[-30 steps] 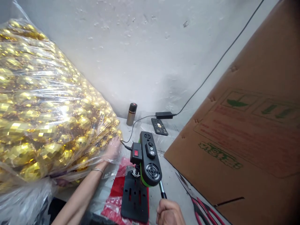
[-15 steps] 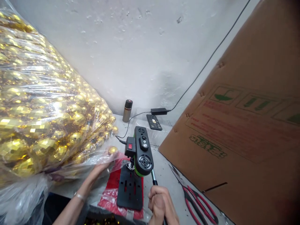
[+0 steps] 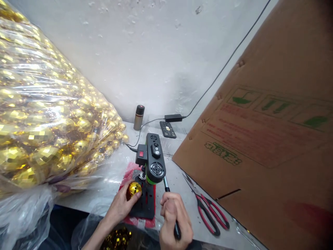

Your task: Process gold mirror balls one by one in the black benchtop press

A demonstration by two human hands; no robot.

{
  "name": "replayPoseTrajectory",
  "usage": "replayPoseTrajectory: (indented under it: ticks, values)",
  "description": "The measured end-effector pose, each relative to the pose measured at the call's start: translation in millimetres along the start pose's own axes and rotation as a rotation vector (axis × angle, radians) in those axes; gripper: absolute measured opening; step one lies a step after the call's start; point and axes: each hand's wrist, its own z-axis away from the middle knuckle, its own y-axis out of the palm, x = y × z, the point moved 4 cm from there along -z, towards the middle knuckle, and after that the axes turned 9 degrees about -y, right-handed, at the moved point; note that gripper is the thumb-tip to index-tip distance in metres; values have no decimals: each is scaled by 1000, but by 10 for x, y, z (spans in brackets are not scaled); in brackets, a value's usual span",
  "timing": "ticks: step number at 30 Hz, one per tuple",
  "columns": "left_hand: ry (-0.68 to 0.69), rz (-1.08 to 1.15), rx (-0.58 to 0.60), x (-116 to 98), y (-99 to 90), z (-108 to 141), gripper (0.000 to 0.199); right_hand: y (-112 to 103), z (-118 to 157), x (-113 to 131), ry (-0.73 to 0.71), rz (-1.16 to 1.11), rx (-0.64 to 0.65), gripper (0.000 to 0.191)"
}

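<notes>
My left hand (image 3: pixel 122 203) is closed around a shiny gold faceted ball (image 3: pixel 134 188), just above the slotted black base plate (image 3: pixel 144 210). The plate belongs to a small black drill press (image 3: pixel 156 156) with a red switch on its side and a green band under its head. My right hand (image 3: pixel 175 222) grips the press's lever (image 3: pixel 177 232), a metal rod with a black handle, to the right of the plate. Red plastic (image 3: pixel 128 176) lies beneath the base. What is under the press head is hidden from me.
A big clear bag of gold balls (image 3: pixel 52 139) fills the left. Scissors (image 3: pixel 212 213) with red and black handles lie right, beside a large cardboard box (image 3: pixel 249 139). A flask (image 3: pixel 138 118), phone (image 3: pixel 168 130) and power adapter (image 3: pixel 173 118) are by the wall. Gold pieces (image 3: pixel 118 239) sit below.
My left hand has come from beside the bag to the base plate, carrying the gold ball. My right hand stays on the lever. The whole view has shifted slightly.
</notes>
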Motion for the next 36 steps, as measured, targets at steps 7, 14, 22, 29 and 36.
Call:
replayPoseTrajectory:
  ticks: [7, 14, 22, 29, 36]
  values:
    - [91, -237, 81, -255, 60, -10, 54, -20, 49, -38, -12, -18, 26, 32]
    - [123, -396, 170, -367, 89, 21, 50, -33, 82, -53, 6, -38, 63, 30]
    - [145, -452, 96, -342, 151, -8, 44, -24, 32, -7, -9, -37, 53, 31]
    - [319, -384, 25, -223, 292, -120, 45, -26, 34, -15, 62, -42, 20, 32]
    - [260, -373, 33, -158, 361, -168, 48, -9, 44, 9, 106, -46, -29, 34]
